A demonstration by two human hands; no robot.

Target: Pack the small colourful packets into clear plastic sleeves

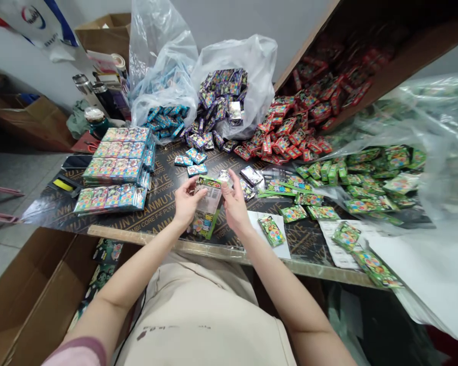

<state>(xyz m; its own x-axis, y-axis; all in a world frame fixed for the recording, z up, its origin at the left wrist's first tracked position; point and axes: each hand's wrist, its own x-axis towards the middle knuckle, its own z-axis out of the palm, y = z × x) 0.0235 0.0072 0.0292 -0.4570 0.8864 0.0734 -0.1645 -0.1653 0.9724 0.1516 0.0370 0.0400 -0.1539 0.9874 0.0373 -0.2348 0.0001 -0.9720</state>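
- Left hand (187, 204) has a clear packet (205, 218) pinched by its upper left side, thumb laid across the front; the fingertips behind it are hard to make out.
- Right hand (235, 207) is at the packet's upper right, thumb and forefinger close to that edge; whether they press on it or are only just beside it, I cannot tell.
- Packet and grip sit together over the near part of the dark table (161, 184), with the packet's green printed end toward the body and its other end between the two thumbs.
- It looks light, probably little more than thin film and printed card, so a soft pinch should carry it.
- Its clear face will likely be floppy and slippery; the green parts may be a little stiffer, though too hard a squeeze could crease them.
- Best hold, I judge: both side edges near the upper end, thumbs in front, leaving the middle unpressed.
- Just beyond the grip lie small blue boxes (197, 170), with silver boxes (252, 176) beyond and to the right.
- Left of the grip stands a stack of shiny packs (116, 165), whose slick wrappers could slide if nudged.
- Right of the grip, a green pack (272, 230) rests on white paper (284, 249); well beyond are heaps of purple boxes (223, 84) and red boxes (286, 138).
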